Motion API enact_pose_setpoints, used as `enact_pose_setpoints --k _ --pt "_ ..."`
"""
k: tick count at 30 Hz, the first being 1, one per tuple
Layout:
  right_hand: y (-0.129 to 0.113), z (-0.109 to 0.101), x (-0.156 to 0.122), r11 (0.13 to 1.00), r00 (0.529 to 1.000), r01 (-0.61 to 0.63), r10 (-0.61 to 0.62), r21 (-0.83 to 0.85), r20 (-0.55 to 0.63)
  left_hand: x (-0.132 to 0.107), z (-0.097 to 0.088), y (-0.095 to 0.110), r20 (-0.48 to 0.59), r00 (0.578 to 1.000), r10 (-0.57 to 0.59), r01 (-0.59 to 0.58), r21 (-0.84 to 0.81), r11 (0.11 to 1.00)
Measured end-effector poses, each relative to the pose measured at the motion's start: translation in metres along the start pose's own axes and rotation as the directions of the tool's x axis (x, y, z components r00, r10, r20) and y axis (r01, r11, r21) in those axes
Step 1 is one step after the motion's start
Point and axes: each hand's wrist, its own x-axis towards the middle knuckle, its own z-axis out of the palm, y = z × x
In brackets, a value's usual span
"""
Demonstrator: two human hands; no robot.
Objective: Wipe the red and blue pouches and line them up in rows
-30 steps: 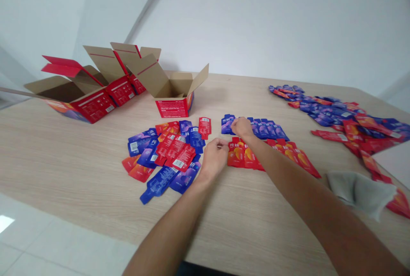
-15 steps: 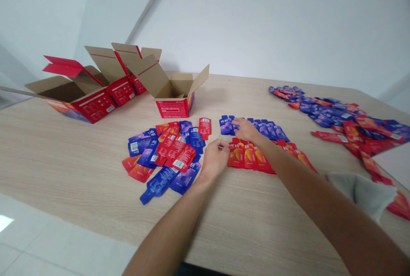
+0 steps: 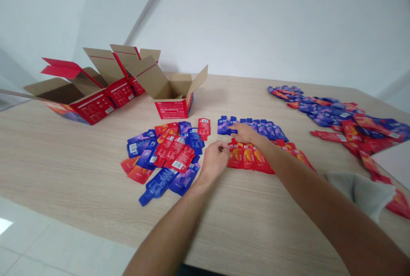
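Observation:
My left hand (image 3: pixel 214 158) rests on the table with its fingers curled in, its fingertips at the left edge of a row of red sachets (image 3: pixel 253 156). My right hand (image 3: pixel 246 133) lies flat with fingers stretched out on a row of blue sachets (image 3: pixel 265 129) just behind the red row. To the left of my left hand lies a loose heap of red and blue sachets (image 3: pixel 166 152). Whether the left fingers pinch anything is hidden.
An open red carton (image 3: pixel 174 97) stands behind the heap, with more open cartons (image 3: pixel 86 92) at the back left. A large pile of sachets (image 3: pixel 346 118) covers the right side of the wooden table (image 3: pixel 64 161). A grey cloth (image 3: pixel 358 188) lies at the right.
My right hand has flattened and slid slightly towards me over the blue row. My left hand has stayed in place beside the red row.

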Motion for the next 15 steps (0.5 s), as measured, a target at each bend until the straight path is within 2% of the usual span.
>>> enact_pose_setpoints --k 7,15 --pt "-0.009 -0.002 0.000 1.000 1.000 -0.010 0.010 -0.022 0.005 -0.002 0.000 0.000 -0.002 1.000 0.027 -0.027 0.011 1.000" --pt "-0.016 0.012 0.016 1.000 0.996 -0.027 0.026 0.014 0.082 -0.002 0.000 0.002 -0.015 0.999 0.032 -0.032 0.042 0.999"
